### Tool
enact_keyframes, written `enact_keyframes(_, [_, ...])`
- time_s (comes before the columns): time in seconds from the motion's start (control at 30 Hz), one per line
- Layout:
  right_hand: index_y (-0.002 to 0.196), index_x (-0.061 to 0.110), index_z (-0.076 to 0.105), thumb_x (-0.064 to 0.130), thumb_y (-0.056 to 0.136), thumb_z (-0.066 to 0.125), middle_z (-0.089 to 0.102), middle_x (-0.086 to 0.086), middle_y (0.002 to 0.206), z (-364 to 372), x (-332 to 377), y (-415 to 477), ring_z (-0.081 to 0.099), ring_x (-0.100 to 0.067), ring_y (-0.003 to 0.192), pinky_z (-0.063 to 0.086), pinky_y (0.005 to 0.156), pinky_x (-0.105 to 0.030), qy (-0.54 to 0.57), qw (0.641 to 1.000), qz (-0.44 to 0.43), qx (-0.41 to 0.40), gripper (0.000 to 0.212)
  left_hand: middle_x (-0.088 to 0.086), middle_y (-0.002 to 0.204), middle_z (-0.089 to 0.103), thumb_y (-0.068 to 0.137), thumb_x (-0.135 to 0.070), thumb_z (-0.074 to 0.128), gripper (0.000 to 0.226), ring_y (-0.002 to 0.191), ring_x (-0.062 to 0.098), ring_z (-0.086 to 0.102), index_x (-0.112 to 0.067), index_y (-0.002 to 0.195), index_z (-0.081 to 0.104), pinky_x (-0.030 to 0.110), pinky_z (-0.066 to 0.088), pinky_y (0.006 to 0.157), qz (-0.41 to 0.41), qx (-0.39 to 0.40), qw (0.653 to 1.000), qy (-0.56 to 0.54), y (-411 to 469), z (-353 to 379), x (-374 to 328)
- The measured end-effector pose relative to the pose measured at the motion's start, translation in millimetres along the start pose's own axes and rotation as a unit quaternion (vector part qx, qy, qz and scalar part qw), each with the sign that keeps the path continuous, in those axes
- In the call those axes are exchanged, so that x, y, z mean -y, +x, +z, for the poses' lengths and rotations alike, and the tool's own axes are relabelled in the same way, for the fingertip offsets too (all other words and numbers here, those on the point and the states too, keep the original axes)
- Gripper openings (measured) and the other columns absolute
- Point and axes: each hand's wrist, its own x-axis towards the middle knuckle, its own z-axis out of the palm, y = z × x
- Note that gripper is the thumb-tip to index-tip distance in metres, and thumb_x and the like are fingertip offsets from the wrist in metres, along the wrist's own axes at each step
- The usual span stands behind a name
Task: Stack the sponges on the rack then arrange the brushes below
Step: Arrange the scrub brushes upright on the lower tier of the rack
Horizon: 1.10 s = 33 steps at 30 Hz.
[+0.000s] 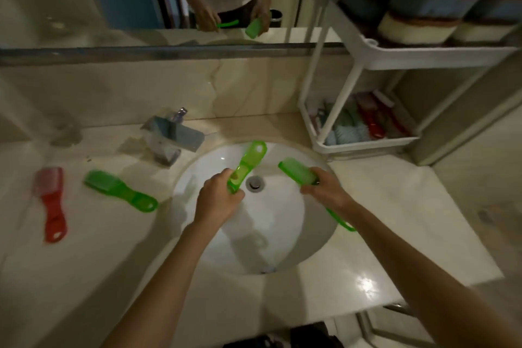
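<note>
Left hand (219, 200) is clamped round one end of a green brush (248, 162) over the sink (282, 240), its other end pointing to one o'clock, while the right hand (324, 188) is closed on the neck of a second green brush (298, 174), head aimed at ten o'clock and handle trailing back under the wrist. Out at nine o'clock on the surface (113, 257) lie a third green brush (120, 191) and, further left, a red brush (52, 202). Up at one to two o'clock stands the white rack (364, 51), sponges (423, 0) stacked on its top shelf, more brushes (372, 118) in the tray below.
</note>
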Motion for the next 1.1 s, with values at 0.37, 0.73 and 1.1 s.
enact_keyframes(0.37, [0.111,0.002,0.054,-0.002,0.077,0.064,0.057,-0.005,0.067,-132,-69,41,0.057,-0.011,0.044,0.049,0.044,-0.020,0.093,0.993,0.024,-0.075,0.036,0.016,0.102,0.063,0.080,-0.017,0.057,0.022,0.099,0.034,0.059,-0.009,0.100,0.054,0.032,0.040,0.070,0.078,0.087,0.990,0.074,34,94,-134])
enact_keyframes(0.73, [0.124,-0.006,0.040,0.025,0.082,0.066,0.058,-0.024,0.120,-185,-46,127,0.057,-0.037,0.110,0.045,0.085,-0.038,-0.035,0.990,-0.025,-0.135,0.058,0.012,0.120,0.062,0.080,-0.015,0.059,0.050,0.111,0.029,0.059,-0.017,0.129,0.052,0.037,0.051,0.089,0.084,0.153,0.974,0.145,62,129,-181])
enact_keyframes(1.1, [0.144,-0.001,0.023,0.036,0.090,0.055,0.030,-0.022,0.148,-175,-15,187,0.031,-0.034,0.137,0.029,0.109,-0.037,-0.210,0.967,-0.099,-0.106,0.072,0.016,0.124,0.058,0.084,-0.020,0.056,0.036,0.111,0.033,0.059,-0.010,0.118,0.050,0.035,0.049,0.082,0.027,0.124,0.976,0.176,74,133,-199])
